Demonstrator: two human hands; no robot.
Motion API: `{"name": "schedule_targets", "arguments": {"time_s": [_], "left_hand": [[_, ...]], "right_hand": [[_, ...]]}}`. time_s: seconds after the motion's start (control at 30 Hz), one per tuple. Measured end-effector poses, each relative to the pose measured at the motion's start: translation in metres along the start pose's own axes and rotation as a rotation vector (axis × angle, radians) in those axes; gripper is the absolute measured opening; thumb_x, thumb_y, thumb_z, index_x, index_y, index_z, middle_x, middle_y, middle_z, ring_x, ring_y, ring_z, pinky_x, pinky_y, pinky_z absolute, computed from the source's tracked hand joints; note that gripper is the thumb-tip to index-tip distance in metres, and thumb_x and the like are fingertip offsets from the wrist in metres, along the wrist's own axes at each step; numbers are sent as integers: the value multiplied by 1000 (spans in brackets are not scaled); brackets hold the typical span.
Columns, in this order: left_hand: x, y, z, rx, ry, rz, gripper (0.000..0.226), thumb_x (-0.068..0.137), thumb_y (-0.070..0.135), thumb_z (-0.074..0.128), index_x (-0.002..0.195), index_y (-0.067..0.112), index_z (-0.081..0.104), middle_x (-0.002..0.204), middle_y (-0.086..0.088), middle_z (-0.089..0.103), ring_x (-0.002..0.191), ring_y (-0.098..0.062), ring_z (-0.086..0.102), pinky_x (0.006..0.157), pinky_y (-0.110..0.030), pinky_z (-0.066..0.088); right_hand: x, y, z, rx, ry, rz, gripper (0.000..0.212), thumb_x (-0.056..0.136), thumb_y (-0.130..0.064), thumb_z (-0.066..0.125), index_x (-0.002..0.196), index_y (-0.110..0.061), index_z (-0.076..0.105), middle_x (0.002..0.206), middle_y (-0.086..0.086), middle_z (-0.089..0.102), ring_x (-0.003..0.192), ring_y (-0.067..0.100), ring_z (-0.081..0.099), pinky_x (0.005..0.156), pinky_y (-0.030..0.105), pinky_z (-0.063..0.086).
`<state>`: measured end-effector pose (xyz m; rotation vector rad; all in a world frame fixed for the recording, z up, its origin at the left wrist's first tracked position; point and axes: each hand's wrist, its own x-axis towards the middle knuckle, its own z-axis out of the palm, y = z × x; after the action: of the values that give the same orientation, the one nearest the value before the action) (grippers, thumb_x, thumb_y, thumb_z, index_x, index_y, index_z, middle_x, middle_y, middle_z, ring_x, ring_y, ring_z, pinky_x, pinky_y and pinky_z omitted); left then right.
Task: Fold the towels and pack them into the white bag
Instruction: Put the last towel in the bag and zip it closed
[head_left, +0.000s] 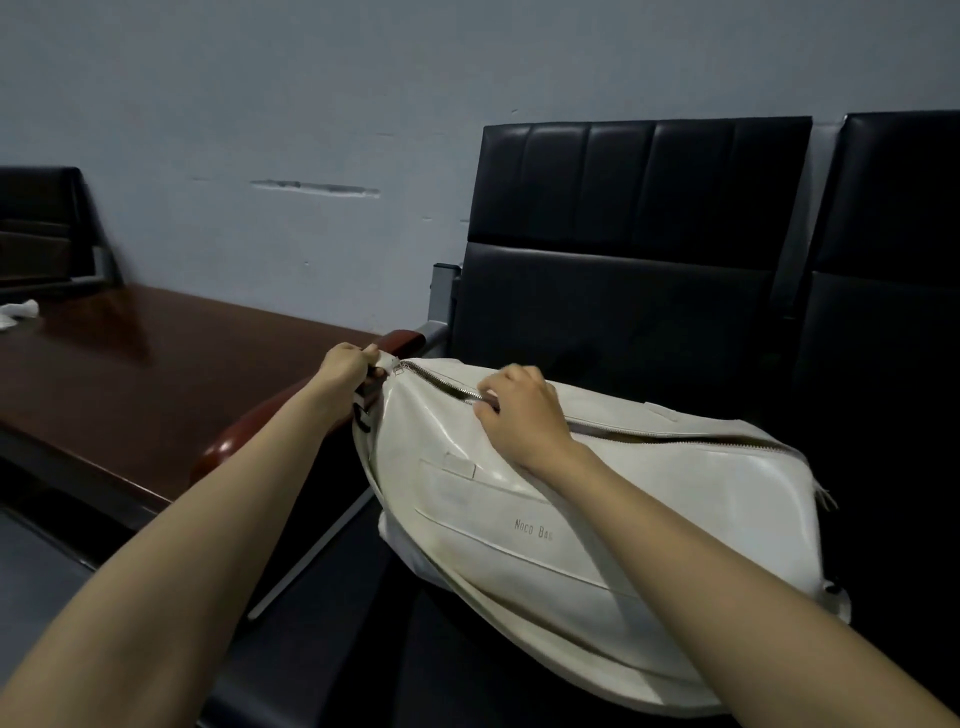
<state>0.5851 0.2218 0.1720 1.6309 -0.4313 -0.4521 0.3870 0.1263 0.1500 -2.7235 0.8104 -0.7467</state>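
Plainly, the white bag (519, 561) on the black chair (623, 312) reads "NOCO BAG".

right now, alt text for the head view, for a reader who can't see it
A person's two hands are on the zip of a white bag lying on a black seat: the left hand pinches the bag's end tab, the right hand grips the zip midway. A brown table stands to the left.

Black padded seat (623, 218) with ribbed backrest, second black seat (893, 234) just beside it, pale blue-grey scuffed wall (260, 104) behind, reddish-brown armrest (231, 441), glossy dark wooden worktop (156, 374) at left, another dark chair (36, 208) beyond it
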Motion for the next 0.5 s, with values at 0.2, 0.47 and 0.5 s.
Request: {"name": "schedule_targets", "arguments": {"time_s": [0.2, 0.47, 0.5], "left_hand": [[0, -5, -4, -10, -11, 15, 11, 100, 16, 49, 102, 5, 48, 74, -7, 55, 63, -15, 52, 56, -26, 43], [3, -13, -10, -4, -42, 47, 15, 99, 16, 51, 107, 3, 51, 79, -10, 58, 64, -16, 55, 57, -26, 44], [3, -13, -11, -8, -45, 49, 14, 99, 16, 51, 106, 4, 51, 80, -10, 58, 63, -16, 55, 55, -26, 45]], "right_hand": [[41, -53, 11, 94, 17, -51, 36, 95, -39, 54, 120, -16, 64, 121, 4, 60, 119, 25, 43, 97, 38, 35], [53, -78, 44, 71, 58, -6, 35, 94, -44, 54, 109, -14, 64, 111, 5, 65, 110, 25, 50, 89, 37, 37], [51, -78, 48, 70, 94, -7, 33, 95, -42, 53, 107, -14, 65, 109, 5, 65, 109, 24, 50, 89, 36, 36]]}}
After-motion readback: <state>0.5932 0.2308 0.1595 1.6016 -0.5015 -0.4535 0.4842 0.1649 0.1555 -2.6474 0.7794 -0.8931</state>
